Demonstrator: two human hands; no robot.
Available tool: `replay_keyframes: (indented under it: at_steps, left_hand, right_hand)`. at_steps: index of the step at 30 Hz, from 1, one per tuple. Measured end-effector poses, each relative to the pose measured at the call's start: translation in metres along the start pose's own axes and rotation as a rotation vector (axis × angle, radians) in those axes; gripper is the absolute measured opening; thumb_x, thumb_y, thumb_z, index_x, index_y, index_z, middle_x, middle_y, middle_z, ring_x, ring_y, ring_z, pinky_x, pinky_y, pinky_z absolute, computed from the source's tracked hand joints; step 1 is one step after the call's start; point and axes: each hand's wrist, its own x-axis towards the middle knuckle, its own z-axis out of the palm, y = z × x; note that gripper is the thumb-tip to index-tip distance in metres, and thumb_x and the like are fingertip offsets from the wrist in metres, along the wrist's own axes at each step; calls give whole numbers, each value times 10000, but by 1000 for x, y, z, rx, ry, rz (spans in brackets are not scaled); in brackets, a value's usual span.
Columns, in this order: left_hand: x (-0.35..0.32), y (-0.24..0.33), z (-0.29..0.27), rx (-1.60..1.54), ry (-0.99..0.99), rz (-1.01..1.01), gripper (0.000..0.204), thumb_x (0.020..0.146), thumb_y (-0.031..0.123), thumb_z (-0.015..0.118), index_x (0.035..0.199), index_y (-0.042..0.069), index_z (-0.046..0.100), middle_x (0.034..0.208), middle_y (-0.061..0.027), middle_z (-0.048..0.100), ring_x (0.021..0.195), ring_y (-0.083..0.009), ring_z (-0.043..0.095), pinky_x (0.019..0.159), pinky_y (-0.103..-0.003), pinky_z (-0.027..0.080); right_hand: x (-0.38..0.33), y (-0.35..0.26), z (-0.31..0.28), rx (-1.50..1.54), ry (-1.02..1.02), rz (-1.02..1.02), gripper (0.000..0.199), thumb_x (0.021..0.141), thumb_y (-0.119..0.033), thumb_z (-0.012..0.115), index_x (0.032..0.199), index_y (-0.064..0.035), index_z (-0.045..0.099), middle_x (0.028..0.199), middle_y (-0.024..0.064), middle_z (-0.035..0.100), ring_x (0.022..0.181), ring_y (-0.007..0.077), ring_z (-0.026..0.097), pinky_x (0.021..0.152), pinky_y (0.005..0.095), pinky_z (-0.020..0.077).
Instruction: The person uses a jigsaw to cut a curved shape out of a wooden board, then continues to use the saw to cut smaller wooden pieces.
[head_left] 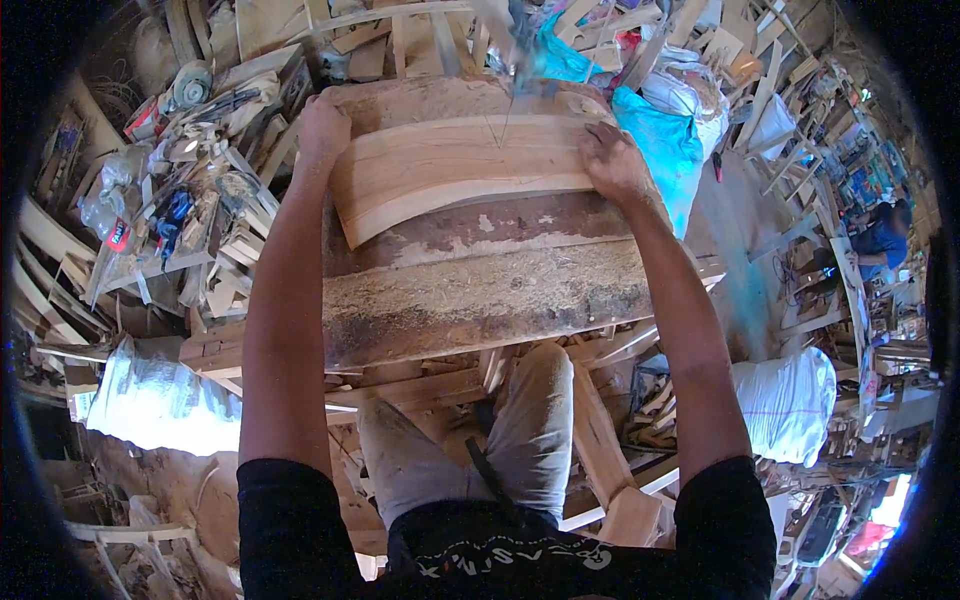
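Note:
A pale curved wooden board (450, 170) lies flat on a rough, sawdust-covered workbench top (480, 300). My left hand (322, 128) grips the board's left end. My right hand (612, 160) presses down on its right end, fingers spread over the edge. A blurred blade or tool (515, 70) stands at the board's far edge, near pencil lines drawn on the wood. My knee in grey trousers (535, 410) shows under the bench.
Wood offcuts and tools crowd a side bench (190, 200) on the left. Blue plastic bags (660, 150) and white sacks (790, 400) sit to the right. Another person in blue (880, 240) works at far right. Timber frames lie below the bench.

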Motion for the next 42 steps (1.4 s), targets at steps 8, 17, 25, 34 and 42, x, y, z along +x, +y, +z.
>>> replay_keyframes:
  at_steps: [8,17,25,34,42]
  left_hand:
    - [1,9,-2,-17,67,39,357,943,130,601,1287,106,690,1184,-270,685,1099,-457,678,963,-528,552]
    - [11,-8,12,34,24,50,350,946,127,572,1272,88,694,1175,-283,697,1099,-462,686,965,-531,558]
    - [16,-5,14,32,-6,-4,381,954,124,560,1315,87,676,1232,-289,677,1137,-460,675,978,-537,555]
    - [22,-4,12,-15,10,-21,457,905,99,627,1362,96,653,1272,-284,671,1163,-457,667,1015,-523,547]
    - [19,9,12,35,-25,-7,442,893,76,625,1334,85,661,1270,-286,674,1162,-456,665,1016,-519,546]
  right_hand:
    - [0,21,13,-25,78,-82,377,1012,-288,602,1249,-7,686,1304,205,687,1192,442,635,1042,505,500]
    - [2,-1,2,-2,2,29,424,1017,-342,584,1278,-21,680,1346,222,669,1261,437,614,1084,498,492]
    - [6,8,9,-192,-39,-7,520,1039,-434,556,1418,-83,620,1503,199,576,1401,400,525,1177,503,402]
    - [4,-4,9,-184,-51,57,551,1029,-458,589,1456,-111,606,1518,254,550,1415,442,506,1189,516,394]
    - [5,4,4,-221,-80,68,581,1034,-504,560,1500,-156,576,1546,259,520,1423,458,496,1198,506,396]
